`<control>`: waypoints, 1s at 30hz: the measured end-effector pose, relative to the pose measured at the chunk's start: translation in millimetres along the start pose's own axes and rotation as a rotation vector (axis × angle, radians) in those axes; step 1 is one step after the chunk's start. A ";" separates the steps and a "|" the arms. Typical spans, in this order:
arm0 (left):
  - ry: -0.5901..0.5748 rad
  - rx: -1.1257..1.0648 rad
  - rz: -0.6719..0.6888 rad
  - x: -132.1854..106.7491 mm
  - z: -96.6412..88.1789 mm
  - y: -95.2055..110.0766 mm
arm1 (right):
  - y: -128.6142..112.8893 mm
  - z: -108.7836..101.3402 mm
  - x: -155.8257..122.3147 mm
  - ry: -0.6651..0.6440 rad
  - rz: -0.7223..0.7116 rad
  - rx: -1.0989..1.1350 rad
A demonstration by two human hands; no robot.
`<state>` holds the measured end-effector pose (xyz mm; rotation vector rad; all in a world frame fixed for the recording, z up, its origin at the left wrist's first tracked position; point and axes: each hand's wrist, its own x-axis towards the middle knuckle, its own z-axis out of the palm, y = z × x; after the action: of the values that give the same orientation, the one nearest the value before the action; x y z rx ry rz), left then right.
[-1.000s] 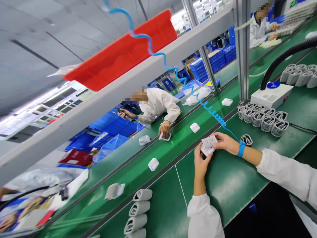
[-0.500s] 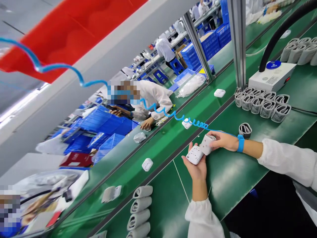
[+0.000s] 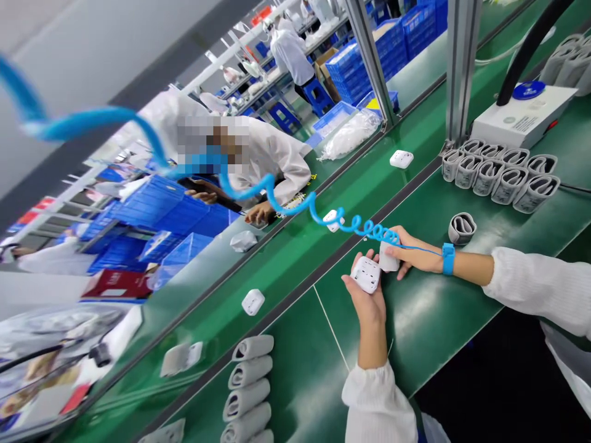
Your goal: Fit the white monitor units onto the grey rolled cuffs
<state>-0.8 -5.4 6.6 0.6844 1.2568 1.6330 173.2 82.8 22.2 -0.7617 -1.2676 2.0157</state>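
Note:
In the head view my left hand (image 3: 372,304) is palm up with its fingers round a white square device (image 3: 366,274), whose slotted face is turned upward. My right hand (image 3: 418,252) grips a rolled light-grey cuff (image 3: 388,257) right beside the device. Whether the cuff is joined to the device I cannot tell. A blue wrist strap (image 3: 447,258) with a coiled blue cord circles my right wrist. One more rolled grey cuff (image 3: 462,228) stands on the green bench near my right forearm.
Rows of rolled cuffs (image 3: 502,175) stand by a white box (image 3: 524,117) with a black hose. More cuffs (image 3: 249,375) line the bench at left. A green conveyor (image 3: 295,258) carries white devices (image 3: 253,302). A co-worker (image 3: 277,154) sits across it; metal posts (image 3: 462,74) rise behind.
The cuff in my right hand has turned and now shows a plainer side. My left hand still holds the device, tilted slightly differently. The view has shifted, and the conveyor items appear further left.

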 end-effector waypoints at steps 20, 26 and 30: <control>-0.011 0.182 0.088 -7.0 -5.1 -2.7 | -2.5 -11.9 6.5 -0.172 0.019 -0.082; -0.020 0.237 0.097 -11.3 -3.2 4.8 | -1.5 -10.4 4.5 -0.204 0.022 -0.062; -0.055 0.295 0.127 -16.6 0.5 8.1 | -3.0 -8.2 3.3 -0.197 0.019 -0.058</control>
<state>3.6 -20.6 16.2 1.0007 1.4544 1.5323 177.9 90.9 21.4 -0.6149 -1.4405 2.1189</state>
